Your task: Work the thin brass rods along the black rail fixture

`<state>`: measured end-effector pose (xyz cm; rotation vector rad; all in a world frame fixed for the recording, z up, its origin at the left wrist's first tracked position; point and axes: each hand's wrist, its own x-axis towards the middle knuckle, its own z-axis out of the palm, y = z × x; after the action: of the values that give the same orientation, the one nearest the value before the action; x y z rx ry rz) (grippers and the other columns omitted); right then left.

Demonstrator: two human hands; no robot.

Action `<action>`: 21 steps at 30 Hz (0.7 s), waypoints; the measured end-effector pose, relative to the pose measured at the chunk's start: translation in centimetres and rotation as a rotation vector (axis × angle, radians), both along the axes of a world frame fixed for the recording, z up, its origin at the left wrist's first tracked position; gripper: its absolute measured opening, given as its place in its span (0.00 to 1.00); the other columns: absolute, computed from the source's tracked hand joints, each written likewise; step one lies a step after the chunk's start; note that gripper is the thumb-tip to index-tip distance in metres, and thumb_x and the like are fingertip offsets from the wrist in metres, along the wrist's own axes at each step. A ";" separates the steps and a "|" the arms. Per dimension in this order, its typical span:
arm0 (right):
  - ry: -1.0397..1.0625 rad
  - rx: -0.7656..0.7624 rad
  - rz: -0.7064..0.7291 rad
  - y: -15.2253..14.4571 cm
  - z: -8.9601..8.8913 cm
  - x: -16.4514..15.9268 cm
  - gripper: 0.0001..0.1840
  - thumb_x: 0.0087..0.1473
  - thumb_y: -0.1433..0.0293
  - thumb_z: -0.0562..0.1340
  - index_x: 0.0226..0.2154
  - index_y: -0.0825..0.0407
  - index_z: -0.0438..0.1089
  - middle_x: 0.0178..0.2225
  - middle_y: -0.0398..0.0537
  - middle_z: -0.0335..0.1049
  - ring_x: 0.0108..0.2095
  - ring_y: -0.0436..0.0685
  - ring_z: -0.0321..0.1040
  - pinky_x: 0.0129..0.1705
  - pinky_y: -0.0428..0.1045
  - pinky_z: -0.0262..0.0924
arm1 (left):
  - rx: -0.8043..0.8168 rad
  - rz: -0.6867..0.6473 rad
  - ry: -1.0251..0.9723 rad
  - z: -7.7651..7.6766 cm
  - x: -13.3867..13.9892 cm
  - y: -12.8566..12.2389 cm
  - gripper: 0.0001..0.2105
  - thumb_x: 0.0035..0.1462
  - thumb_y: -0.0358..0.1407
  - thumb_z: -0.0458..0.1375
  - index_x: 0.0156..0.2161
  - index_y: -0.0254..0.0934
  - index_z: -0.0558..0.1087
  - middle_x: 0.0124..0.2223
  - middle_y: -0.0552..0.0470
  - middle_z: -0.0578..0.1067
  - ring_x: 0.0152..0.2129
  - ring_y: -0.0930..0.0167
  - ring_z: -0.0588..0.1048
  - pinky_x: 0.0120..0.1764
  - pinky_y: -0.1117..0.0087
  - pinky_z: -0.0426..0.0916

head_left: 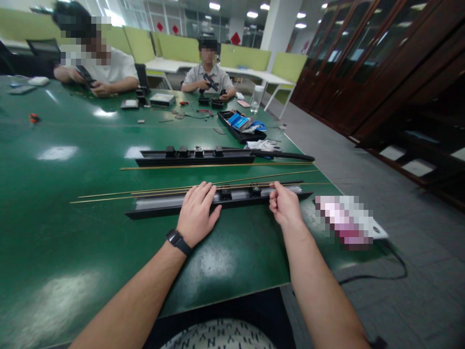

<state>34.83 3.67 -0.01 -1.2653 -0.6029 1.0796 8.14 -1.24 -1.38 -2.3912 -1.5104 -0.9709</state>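
A long black channel-shaped rail (167,200) with a silvery inside lies across the table in front of me. Over its left half rests my left hand (197,211), fingers stretched flat and thumb apart, covering part of the rail and the rods on it. My right hand (285,201) is closed in a pinch on a thin brass rod (247,185) above the rail's right end. Between my hands, two small black blocks (255,189) sit in the rail. More thin brass rods (98,195) stick out past the rail's left end.
A second black rail (196,157) with several black blocks lies behind, another brass rod (218,166) before it. Farther back are white gloves (263,145) and a black tray (232,127) of blue items. Two people (209,72) work across the table. A cabled white device (379,230) lies right.
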 end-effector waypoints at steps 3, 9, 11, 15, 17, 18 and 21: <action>-0.005 0.000 0.025 -0.1 0.1 -0.2 0.12 0.56 0.62 0.67 0.31 0.53 0.69 0.15 0.36 0.63 0.08 0.43 0.49 0.07 0.40 0.38 | -0.001 0.005 0.006 0.1 0.0 0.0 0.25 0.64 0.39 0.55 0.64 0.35 0.64 0.63 0.40 0.70 0.63 0.57 0.65 0.66 0.49 0.57; 0.009 -0.009 -0.062 0.0 0.3 0.2 0.12 0.56 0.62 0.67 0.30 0.51 0.67 0.15 0.35 0.62 0.09 0.44 0.50 0.07 0.40 0.40 | -0.001 0.005 0.009 0.0 0.1 0.0 0.24 0.65 0.39 0.54 0.64 0.35 0.64 0.63 0.40 0.70 0.64 0.57 0.65 0.66 0.49 0.56; 0.010 -0.017 -0.071 0.1 0.3 0.2 0.12 0.56 0.62 0.67 0.30 0.52 0.68 0.15 0.35 0.62 0.08 0.44 0.50 0.07 0.40 0.40 | -0.006 0.003 0.000 0.0 0.1 0.0 0.25 0.64 0.39 0.54 0.64 0.36 0.64 0.63 0.40 0.70 0.64 0.56 0.65 0.66 0.49 0.56; 0.013 -0.020 -0.015 0.0 0.2 0.1 0.11 0.57 0.63 0.66 0.31 0.53 0.70 0.15 0.37 0.63 0.08 0.44 0.50 0.07 0.40 0.39 | -0.012 0.004 -0.005 0.1 0.1 -0.1 0.25 0.64 0.39 0.54 0.64 0.36 0.64 0.63 0.40 0.70 0.64 0.57 0.64 0.66 0.49 0.56; 0.010 -0.013 0.015 -0.1 0.2 0.0 0.11 0.56 0.63 0.67 0.30 0.53 0.69 0.15 0.36 0.63 0.08 0.43 0.50 0.07 0.40 0.38 | -0.012 0.006 0.002 0.1 0.1 -0.1 0.25 0.64 0.39 0.54 0.64 0.35 0.64 0.63 0.40 0.70 0.64 0.57 0.65 0.66 0.50 0.56; 0.006 -0.008 0.022 -0.1 0.2 0.0 0.11 0.55 0.63 0.67 0.30 0.53 0.69 0.15 0.36 0.63 0.08 0.43 0.50 0.07 0.40 0.38 | -0.010 0.006 0.005 0.1 0.1 -0.1 0.25 0.64 0.39 0.54 0.64 0.35 0.65 0.63 0.40 0.70 0.64 0.57 0.65 0.66 0.50 0.56; 0.002 0.008 -0.004 -0.2 0.3 0.0 0.12 0.55 0.63 0.68 0.30 0.53 0.68 0.15 0.35 0.62 0.09 0.43 0.50 0.07 0.39 0.39 | -0.002 0.006 0.012 0.0 0.1 0.0 0.24 0.64 0.39 0.54 0.64 0.35 0.65 0.63 0.40 0.70 0.64 0.57 0.65 0.66 0.50 0.56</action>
<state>34.84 3.48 0.24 -1.2579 -0.6020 1.0747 8.20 -1.25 -1.37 -2.3878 -1.5144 -0.9531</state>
